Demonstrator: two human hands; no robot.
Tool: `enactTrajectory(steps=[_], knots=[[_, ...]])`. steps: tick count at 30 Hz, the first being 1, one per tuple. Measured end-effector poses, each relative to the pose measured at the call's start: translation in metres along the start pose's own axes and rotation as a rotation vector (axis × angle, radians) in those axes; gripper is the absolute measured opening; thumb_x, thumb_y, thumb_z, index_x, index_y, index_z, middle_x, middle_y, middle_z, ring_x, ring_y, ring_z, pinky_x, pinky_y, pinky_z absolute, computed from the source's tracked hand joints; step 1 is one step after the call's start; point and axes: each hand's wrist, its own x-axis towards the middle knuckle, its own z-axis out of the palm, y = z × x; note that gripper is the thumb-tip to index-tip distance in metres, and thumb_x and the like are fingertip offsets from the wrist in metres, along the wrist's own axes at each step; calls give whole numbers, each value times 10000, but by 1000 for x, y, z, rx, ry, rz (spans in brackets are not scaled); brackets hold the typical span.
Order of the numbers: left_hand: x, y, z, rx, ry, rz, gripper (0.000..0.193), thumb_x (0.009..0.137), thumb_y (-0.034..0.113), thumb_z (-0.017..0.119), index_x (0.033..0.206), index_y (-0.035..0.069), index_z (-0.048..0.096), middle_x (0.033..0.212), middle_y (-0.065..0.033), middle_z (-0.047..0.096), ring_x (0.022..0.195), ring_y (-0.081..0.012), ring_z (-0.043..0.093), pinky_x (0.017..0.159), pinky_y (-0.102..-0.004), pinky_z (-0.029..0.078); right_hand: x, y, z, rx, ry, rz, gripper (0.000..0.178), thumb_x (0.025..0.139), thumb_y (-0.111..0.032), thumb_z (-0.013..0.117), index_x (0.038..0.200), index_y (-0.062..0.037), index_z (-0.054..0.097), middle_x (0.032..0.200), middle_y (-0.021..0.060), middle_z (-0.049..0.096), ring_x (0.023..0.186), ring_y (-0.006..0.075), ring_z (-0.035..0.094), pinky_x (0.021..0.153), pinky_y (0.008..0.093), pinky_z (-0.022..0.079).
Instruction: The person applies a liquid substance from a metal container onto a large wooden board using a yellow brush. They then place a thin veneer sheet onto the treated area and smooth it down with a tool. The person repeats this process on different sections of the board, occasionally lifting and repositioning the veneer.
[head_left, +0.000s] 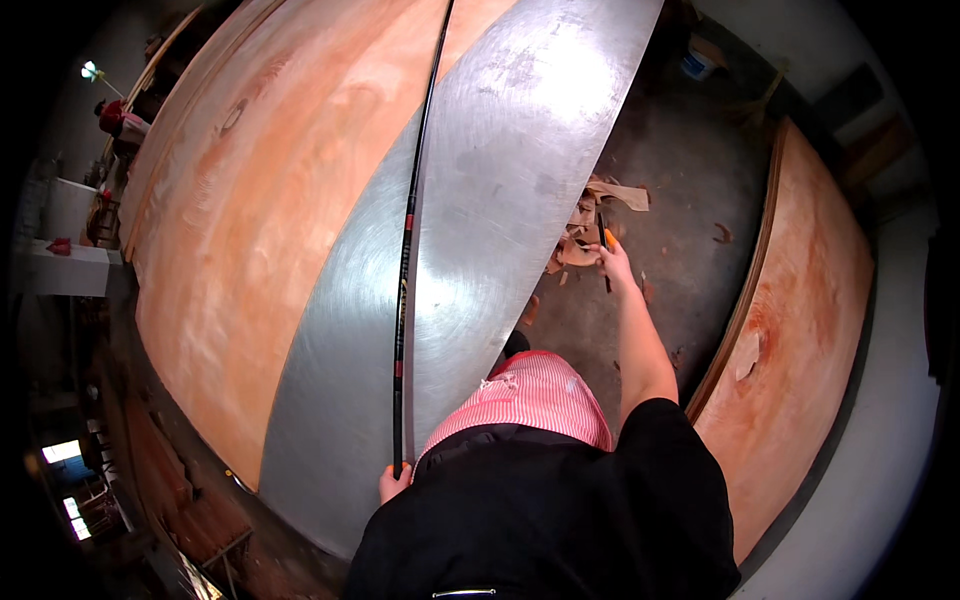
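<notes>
A long black pole [408, 250] with red bands lies across the shiny grey metal sheet [490, 200]. My left hand [395, 484] is closed around its near end, at the sheet's near part. Out past the sheet's right edge, my right hand [615, 264] is closed on a slim black and orange tool [604, 236] that looks like a utility knife; its tip is too small to make out. Below and beside it, torn brown scraps [580, 225] of thin veneer lie on the floor. The sheet rests on a large reddish-brown wood panel [260, 200].
Another wood panel [795, 340] stands on the right, across a strip of grey floor [690, 200]. A white and blue bucket [702, 58] is at the far right. On the far left are a white box [65, 268] and a person in red [122, 122].
</notes>
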Motion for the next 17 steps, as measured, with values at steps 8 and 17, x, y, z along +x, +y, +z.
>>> enactTrajectory(steps=[8,17], knots=[[22,-35,1,42,59,167,190,742,183,597,803,10,547,594,-30,538,519,-70,470,462,-243,380,-39,13,-78,-82,252,-63,98,782,-193,541,788,-114,484,496,-66,358,349,44,298,315,199,209],[26,-33,-16,-110,52,71,183,757,184,588,864,39,555,554,-15,516,470,-63,459,434,-218,357,-118,38,2,-413,-178,-52,171,739,-216,575,816,-81,504,570,-11,485,422,94,424,359,231,309]])
